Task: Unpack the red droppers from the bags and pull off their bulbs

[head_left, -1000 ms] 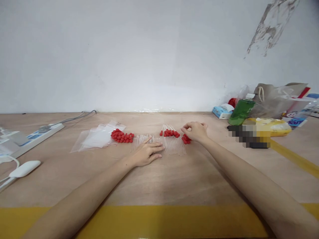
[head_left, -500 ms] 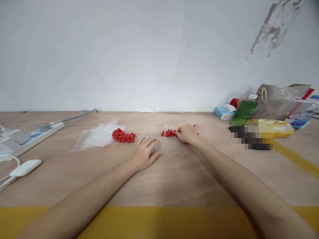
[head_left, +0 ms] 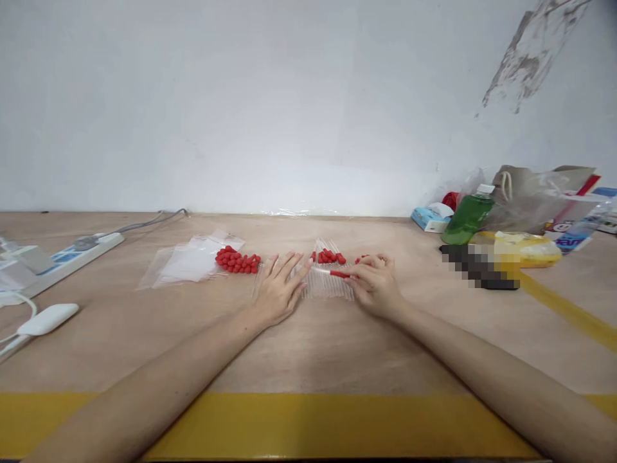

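My right hand (head_left: 378,286) pinches the red bulb (head_left: 339,274) of a slim dropper, whose pale tube points left toward my left fingertips. My left hand (head_left: 279,289) lies with its fingers spread over a row of clear thin tubes (head_left: 330,288); I cannot tell if it touches the dropper. Just behind the row are several red-bulbed droppers (head_left: 329,256) with their tubes pointing away. A few more red bulbs (head_left: 361,259) show behind my right hand. Left of my left hand sits a heap of red bulbs (head_left: 238,260).
Clear plastic bags (head_left: 187,260) lie beside the heap. A power strip (head_left: 77,270) and a white plug-like device (head_left: 48,320) are at left. To the right stand a green bottle (head_left: 467,218), a tissue box (head_left: 429,218) and a yellow pack (head_left: 530,249). A wall rises behind.
My right hand has come back toward me from the red bulbs behind the tubes, with a dropper now visible in its fingers. My left hand has barely shifted.
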### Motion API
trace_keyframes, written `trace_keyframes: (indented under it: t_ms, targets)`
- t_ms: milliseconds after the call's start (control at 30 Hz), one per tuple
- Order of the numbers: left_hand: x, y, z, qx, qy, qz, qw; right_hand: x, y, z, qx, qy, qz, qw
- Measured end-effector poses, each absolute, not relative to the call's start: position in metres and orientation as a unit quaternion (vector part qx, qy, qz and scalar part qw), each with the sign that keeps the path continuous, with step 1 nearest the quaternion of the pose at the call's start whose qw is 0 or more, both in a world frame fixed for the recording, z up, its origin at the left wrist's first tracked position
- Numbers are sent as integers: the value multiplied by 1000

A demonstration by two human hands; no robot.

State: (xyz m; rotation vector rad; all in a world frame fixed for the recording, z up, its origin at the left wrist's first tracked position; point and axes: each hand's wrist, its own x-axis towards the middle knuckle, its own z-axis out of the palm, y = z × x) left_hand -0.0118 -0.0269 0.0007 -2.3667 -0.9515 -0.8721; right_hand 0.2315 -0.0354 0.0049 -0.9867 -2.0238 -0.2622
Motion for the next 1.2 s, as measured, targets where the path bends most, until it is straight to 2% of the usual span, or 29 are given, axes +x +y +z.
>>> trace_keyframes:
  t_ms: [133,567,833,1067,1200]
  targets:
    - [-8,-30,3,-871,-302,-301,243,226,-47,-7,-350,-825,-112,429]
    - [-2,-32,4,-881,-274,-295,249,215,-45,-12,-377,-824,-180,382]
    - [-3,-36,9,-883,-258,-283,270,222,-52,-6,-337,-850,-200,352]
    - [-10,-34,5,-885,-264,-290,252,230,-51,-7,-326,-857,-178,358]
    - [-30,-22,-2,-850,-341,-352,193,254,-38,-6,-391,-804,-148,424]
